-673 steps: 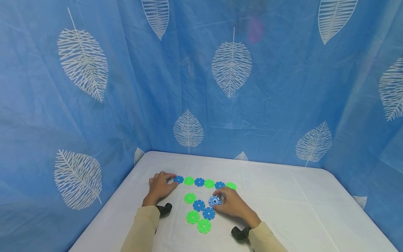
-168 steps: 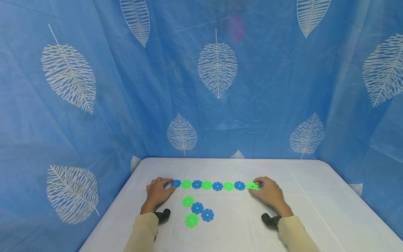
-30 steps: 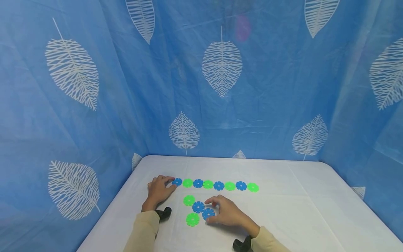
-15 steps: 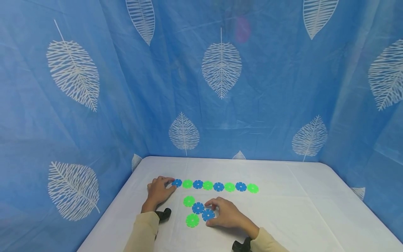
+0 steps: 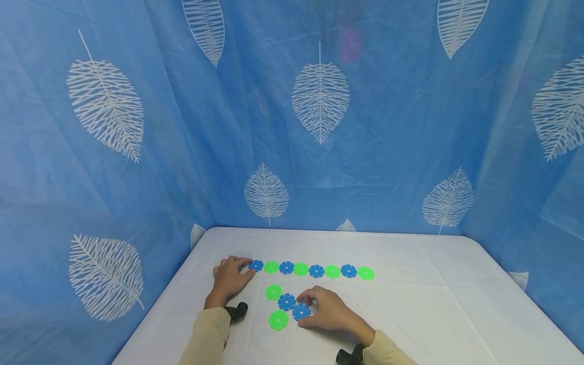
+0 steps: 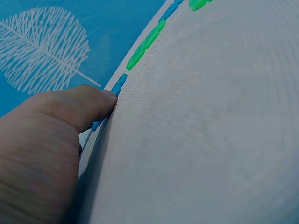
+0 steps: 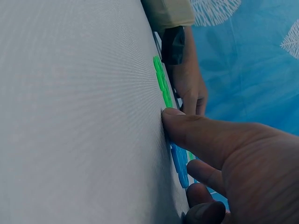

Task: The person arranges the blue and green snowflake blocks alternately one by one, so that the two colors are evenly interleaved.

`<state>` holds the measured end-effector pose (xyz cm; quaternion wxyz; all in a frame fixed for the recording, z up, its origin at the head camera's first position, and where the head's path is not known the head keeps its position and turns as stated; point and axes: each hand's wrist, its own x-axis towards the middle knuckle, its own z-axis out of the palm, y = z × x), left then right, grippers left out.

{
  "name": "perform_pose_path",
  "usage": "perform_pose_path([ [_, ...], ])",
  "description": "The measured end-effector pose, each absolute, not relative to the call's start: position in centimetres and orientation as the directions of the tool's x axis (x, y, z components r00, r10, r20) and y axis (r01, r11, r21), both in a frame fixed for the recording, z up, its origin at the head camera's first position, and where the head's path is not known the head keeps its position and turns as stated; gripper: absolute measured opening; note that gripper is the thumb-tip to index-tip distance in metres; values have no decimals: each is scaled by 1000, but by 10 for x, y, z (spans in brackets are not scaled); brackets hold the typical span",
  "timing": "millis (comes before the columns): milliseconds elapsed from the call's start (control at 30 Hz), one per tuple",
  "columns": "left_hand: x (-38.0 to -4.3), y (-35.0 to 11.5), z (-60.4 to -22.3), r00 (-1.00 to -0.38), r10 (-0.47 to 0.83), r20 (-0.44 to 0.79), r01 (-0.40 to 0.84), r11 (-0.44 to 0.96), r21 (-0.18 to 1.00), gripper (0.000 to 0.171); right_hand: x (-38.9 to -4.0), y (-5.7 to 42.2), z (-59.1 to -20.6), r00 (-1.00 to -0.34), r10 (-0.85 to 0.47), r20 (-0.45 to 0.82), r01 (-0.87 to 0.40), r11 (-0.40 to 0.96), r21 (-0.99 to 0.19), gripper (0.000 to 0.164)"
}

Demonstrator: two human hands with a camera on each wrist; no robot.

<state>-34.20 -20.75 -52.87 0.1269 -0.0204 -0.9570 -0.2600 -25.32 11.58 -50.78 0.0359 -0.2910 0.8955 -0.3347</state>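
Observation:
In the head view, several blue and green notched plastic discs lie flat on the white table. My left hand (image 5: 228, 278) holds the blue notched disc (image 5: 256, 265) at the left end of a long row between thumb and forefinger; the left wrist view shows the thumb on that disc's edge (image 6: 120, 82). My right hand (image 5: 330, 310) has its thumb and curled forefinger round opposite edges of another blue notched disc (image 5: 301, 312) in the nearer cluster. In the right wrist view this blue disc (image 7: 179, 164) lies on the table, partly behind the thumb.
The row alternates blue and green, ending in a green disc (image 5: 366, 274) at the right. Touching or close to the gripped disc are another blue disc (image 5: 286, 302) and two green discs, one farther (image 5: 274, 292) and one nearer (image 5: 278, 320). A blue leaf-print curtain (image 5: 365, 192) surrounds the table.
Since the oldest frame, the row has grown rightward by a blue and a green disc and a near green disc has left the cluster. Over the last second both hands stay nearly still.

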Motion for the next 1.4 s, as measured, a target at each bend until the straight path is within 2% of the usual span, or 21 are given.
perform_pose_path([
  [367, -339, -207, -527, -963, -28, 269, 113, 862, 494, 35, -253, 115, -506, -825, -550, 129, -498, 599, -627, 45],
  [1400, -337, -205, -526, -962, -30, 270, 113, 860, 498, 36, -254, 114, -505, -845, -528, 84, -447, 611, -653, 44],
])
